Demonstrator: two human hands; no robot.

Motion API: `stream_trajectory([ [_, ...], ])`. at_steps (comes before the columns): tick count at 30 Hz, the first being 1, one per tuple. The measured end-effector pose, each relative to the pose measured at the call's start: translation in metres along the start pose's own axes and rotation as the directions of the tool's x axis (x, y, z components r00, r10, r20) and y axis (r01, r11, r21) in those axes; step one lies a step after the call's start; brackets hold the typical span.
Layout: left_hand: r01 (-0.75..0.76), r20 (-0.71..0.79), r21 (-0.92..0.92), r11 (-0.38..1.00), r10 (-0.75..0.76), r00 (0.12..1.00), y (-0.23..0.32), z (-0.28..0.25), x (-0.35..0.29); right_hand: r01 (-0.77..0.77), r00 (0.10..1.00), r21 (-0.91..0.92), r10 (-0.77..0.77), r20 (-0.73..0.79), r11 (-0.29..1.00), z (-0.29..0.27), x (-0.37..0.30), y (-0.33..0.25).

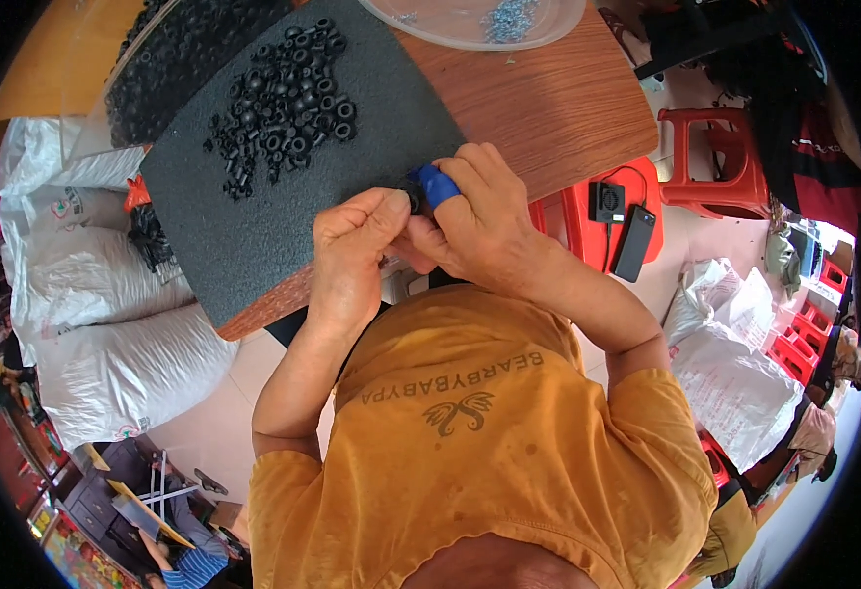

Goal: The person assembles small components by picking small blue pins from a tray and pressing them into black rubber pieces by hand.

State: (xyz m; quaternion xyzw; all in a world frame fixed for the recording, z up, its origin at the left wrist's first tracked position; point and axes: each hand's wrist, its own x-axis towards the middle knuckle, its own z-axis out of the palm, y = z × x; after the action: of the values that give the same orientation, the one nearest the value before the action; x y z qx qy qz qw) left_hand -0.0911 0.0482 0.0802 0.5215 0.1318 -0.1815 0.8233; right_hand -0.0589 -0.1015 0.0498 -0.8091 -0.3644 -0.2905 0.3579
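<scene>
Wood-grain table (538, 108), brown; its rounded right corner reaches toward a red stool.
White sacks (141, 368), bulging, piled on the floor off the table's left side.
Mat (214, 236), dark grey, rough-textured, four-sided; covers the left part of the table, a strip of wood showing along its near edge.
Clear container (92, 118), see-through walls, at the mat's far left edge; holds a large quantity of small black parts.
Red stool (579, 221), just beside the table's near edge, toward the right corner.
Clear tub (430, 29), round, shallow, at the table's far edge, to the right of the mat; light-blue bits (511, 20) gathered inside.
Heap of black parts (293, 98), rings and rounded pieces, loose, on the far half of the mat, well away from its near left corner.
Right hand (484, 221), bent inward above the mat's near edge, by the near right corner; thumb and forefinger closed on a small black piece.
Left hand (352, 245), just beside it over the same edge; thumb and forefinger pinching the same piece.
Black phone (634, 243), flat, on the stool.
Black device (607, 202), boxy, with round grille and cable, next to the phone.
Blue wrap (437, 186), around the right forefinger.
Small black piece (412, 199), between the two hands' fingertips, over the mat's near edge; mostly hidden, exact shape unclear.
</scene>
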Motion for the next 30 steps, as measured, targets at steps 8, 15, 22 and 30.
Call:
stream_trajectory([
  [8,-0.065,-0.003,0.091,0.994,0.066,0.998,-0.006,-0.002,-0.002,0.113,0.994,0.002,-0.113,0.0,0.994,0.004,-0.002,0.002],
  [15,-0.099,-0.069,0.185,0.978,0.113,0.991,-0.009,0.005,-0.001,0.193,0.979,-0.075,-0.187,0.084,0.978,0.002,-0.003,0.002],
  [22,-0.091,-0.062,0.266,0.96,0.111,0.992,-0.009,0.005,0.006,0.194,0.975,-0.07,-0.185,0.122,0.979,-0.001,-0.001,0.007],
  [30,-0.202,-0.066,0.034,0.979,0.204,0.977,0.012,0.004,0.011,0.073,0.997,0.018,-0.073,-0.033,0.997,-0.005,0.023,0.008],
])
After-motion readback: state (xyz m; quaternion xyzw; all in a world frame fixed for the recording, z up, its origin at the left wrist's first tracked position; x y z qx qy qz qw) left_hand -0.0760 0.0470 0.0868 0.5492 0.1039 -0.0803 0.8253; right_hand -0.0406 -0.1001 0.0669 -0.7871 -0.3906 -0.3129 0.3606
